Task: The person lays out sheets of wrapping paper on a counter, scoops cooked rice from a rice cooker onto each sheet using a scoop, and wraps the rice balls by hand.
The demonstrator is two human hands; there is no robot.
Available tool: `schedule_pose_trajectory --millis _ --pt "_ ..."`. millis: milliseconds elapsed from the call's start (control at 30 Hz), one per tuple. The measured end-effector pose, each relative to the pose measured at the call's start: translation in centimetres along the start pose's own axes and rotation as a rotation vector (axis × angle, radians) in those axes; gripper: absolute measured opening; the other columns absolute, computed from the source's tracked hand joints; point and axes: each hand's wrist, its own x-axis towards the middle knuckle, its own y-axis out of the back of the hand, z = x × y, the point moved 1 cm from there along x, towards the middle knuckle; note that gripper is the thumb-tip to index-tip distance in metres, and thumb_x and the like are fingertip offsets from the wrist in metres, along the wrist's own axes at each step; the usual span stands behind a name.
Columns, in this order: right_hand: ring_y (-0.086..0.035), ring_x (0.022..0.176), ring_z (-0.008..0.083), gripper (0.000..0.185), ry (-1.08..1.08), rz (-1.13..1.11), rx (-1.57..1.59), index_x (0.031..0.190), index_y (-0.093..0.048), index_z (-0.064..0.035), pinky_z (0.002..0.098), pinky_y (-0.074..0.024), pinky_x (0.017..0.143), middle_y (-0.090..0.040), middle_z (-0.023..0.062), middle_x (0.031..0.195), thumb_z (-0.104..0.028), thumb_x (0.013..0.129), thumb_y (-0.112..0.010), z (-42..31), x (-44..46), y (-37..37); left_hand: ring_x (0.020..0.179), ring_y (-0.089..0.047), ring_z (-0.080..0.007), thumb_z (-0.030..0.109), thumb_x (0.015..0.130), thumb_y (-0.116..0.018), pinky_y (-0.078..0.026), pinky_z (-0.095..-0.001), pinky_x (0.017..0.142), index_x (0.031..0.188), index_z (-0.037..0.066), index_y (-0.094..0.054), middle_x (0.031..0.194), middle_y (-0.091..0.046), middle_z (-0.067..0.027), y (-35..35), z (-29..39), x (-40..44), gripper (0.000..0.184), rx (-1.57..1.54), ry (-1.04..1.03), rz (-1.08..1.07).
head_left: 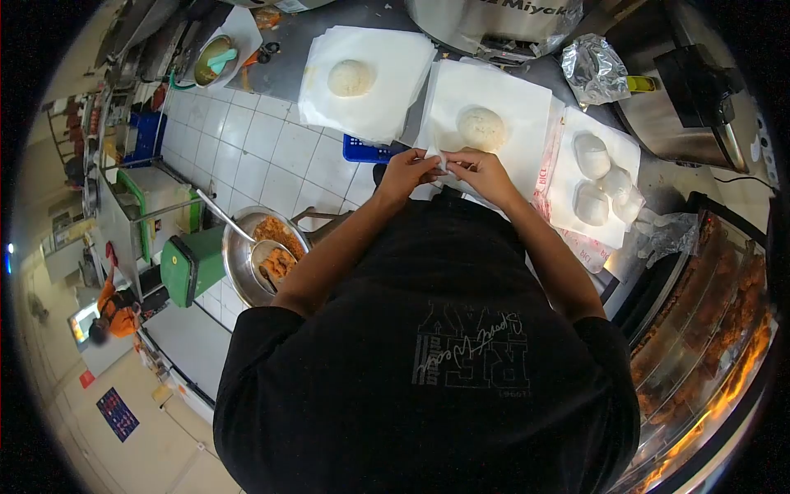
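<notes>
My left hand [406, 174] and my right hand [484, 174] are close together at the near edge of a white paper sheet [527, 103]. The fingers of both pinch a gathered, folded bit of that paper between them. On the sheet, just beyond my right hand, lies a rounded mound of white rice [481, 129]. A second rice mound [350, 78] rests on another stack of white paper [395, 62] to the upper left. Several rounded white wrapped bundles [592, 155] sit on paper at the right.
A large metal pot [494, 20] stands at the back, with crumpled foil [592, 70] nearby. Right is a lit glass food case [699, 329]. Left are a metal bowl with fried food [278, 230], a strainer, a green bin [189, 267] and a person in orange [119, 313].
</notes>
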Motion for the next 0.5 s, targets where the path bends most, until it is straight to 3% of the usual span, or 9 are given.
schedule_pose_trajectory --millis 233,333,500 --pt "-0.059 0.074 0.0113 0.033 0.012 0.026 -0.013 0.123 -0.069 -0.0091 0.0251 -0.0493 0.071 -0.064 0.0051 0.092 -0.010 0.090 -0.071 -0.6 -0.3 -0.1 0.089 -0.069 -0.0160 0.020 0.095 -0.068 -0.055 -0.0245 0.078 0.114 -0.005 -0.060 0.101 -0.069 -0.0096 0.1 -0.7 0.0 0.032 -0.111 0.015 0.004" --pt "-0.059 0.072 0.0120 0.036 0.140 0.089 -0.218 0.121 -0.070 -0.0094 0.0260 -0.0498 0.068 -0.060 0.0048 0.088 -0.008 0.086 -0.074 -0.5 -0.4 -0.2 0.098 -0.066 -0.0170 0.021 0.097 -0.065 -0.054 -0.0281 0.089 0.119 -0.005 -0.058 0.106 -0.067 -0.0102 -0.6 0.1 -0.5 0.035 -0.107 0.040 -0.037" --pt "-0.059 0.071 0.0138 0.034 0.166 0.125 -0.248 0.117 -0.072 -0.0094 0.0278 -0.0500 0.066 -0.059 0.0060 0.085 -0.007 0.084 -0.075 -1.9 -0.2 -0.5 0.099 -0.065 -0.0162 0.023 0.097 -0.065 -0.054 -0.0280 0.090 0.117 -0.005 -0.059 0.107 -0.066 -0.0105 -0.6 0.0 -0.9 0.035 -0.096 -0.054 -0.055"
